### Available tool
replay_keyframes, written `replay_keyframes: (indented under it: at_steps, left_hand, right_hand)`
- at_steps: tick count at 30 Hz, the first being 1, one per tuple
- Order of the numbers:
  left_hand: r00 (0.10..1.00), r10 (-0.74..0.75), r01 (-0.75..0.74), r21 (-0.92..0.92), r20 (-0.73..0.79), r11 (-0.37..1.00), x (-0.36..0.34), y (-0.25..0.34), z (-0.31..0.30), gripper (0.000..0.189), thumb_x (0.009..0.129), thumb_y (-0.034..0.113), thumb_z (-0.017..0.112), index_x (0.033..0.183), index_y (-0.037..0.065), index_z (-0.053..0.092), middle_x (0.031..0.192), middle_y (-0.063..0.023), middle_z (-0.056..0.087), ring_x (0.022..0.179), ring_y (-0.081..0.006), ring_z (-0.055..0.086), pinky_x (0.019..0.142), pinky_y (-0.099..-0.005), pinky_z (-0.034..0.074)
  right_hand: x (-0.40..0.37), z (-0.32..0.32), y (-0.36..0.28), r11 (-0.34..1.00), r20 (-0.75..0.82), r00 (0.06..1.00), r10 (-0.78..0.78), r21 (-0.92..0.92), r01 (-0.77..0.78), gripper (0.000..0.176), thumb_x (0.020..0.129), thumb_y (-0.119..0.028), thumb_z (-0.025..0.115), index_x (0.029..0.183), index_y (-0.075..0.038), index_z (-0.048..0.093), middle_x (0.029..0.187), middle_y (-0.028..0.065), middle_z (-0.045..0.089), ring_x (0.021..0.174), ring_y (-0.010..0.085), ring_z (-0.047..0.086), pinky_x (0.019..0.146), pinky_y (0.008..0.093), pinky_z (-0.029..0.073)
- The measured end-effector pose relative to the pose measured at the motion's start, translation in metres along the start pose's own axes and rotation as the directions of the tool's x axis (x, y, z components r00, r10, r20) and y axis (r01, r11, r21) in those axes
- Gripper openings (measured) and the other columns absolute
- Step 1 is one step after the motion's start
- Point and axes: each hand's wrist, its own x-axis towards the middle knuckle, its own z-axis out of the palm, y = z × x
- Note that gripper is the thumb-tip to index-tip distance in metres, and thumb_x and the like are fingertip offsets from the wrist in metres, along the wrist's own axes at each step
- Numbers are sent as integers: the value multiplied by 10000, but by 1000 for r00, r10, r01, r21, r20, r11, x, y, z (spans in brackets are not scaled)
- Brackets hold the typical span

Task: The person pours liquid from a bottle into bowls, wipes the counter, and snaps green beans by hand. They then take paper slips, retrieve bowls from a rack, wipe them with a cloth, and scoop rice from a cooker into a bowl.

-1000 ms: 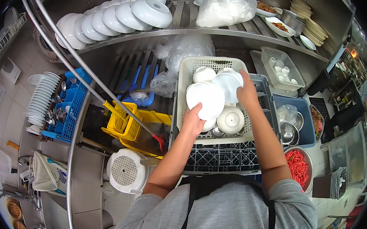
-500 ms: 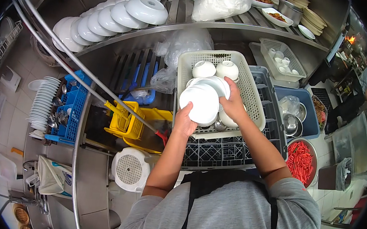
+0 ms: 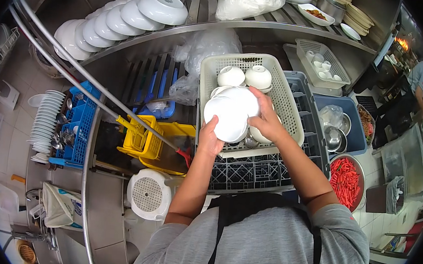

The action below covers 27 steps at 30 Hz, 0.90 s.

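My left hand point(image 3: 211, 138) is closed on the lower left edge of some small white plates point(image 3: 225, 121), its thumb lying over the rim. From the right, my right hand point(image 3: 268, 123) grips another white plate point(image 3: 247, 102) that overlaps them. Both hands are over a cream plastic basket point(image 3: 292, 110). Inside it, two upturned white bowls point(image 3: 231, 76) sit toward the back, and a metal spoon point(image 3: 251, 142) shows below the plates. More white crockery in the basket is partly hidden by my hands.
Beneath the basket is a grey dish rack point(image 3: 235, 177). A metal shelf above holds white bowls point(image 3: 163, 7) and a plastic bag point(image 3: 250, 2). At right are a blue tub point(image 3: 355, 139) and red chillies point(image 3: 344, 181). A person point(image 3: 421, 80) stands at far right.
The plate in my right hand has turned flatter toward the camera and now lies nearly level with those in my left. The whole view has shifted slightly.
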Motion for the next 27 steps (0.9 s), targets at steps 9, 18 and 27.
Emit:
replay_keyframes:
  at_steps: [9, 18, 27]
  left_hand:
    - [971, -132, 157, -114, 200, 981, -3, 12, -15, 588, 740, 194, 530, 1234, 42, 250, 1182, -169, 391, 1066, -346, 412, 799, -533, 403]
    - [951, 15, 101, -354, 309, 930, -14, 15, -23, 548, 702, 95, 473, 1215, 23, 294, 1182, -188, 399, 1059, -388, 411, 803, -564, 392]
    - [909, 79, 118, -434, 410, 893, -24, 23, -14, 465, 766, 157, 454, 1193, 11, 341, 1189, -196, 397, 1064, -390, 409, 800, -582, 383]
  right_hand:
    - [5, 1, -6, 986, 156, 985, -77, 156, 52, 769, 571, -87, 572, 1267, -117, 246, 1156, 161, 275, 1114, 285, 272, 948, 356, 233]
    - [18, -6, -30, 885, 312, 941, -128, 464, -34, 789, 636, -284, 637, 1285, -112, 222, 1240, 145, 247, 1160, 261, 259, 933, 366, 266]
    - [-12, -16, 26, 539, 166, 897, 410, -837, -92, 911, 460, -383, 730, 1233, -126, 323, 1167, 211, 356, 1060, 357, 394, 853, 413, 375]
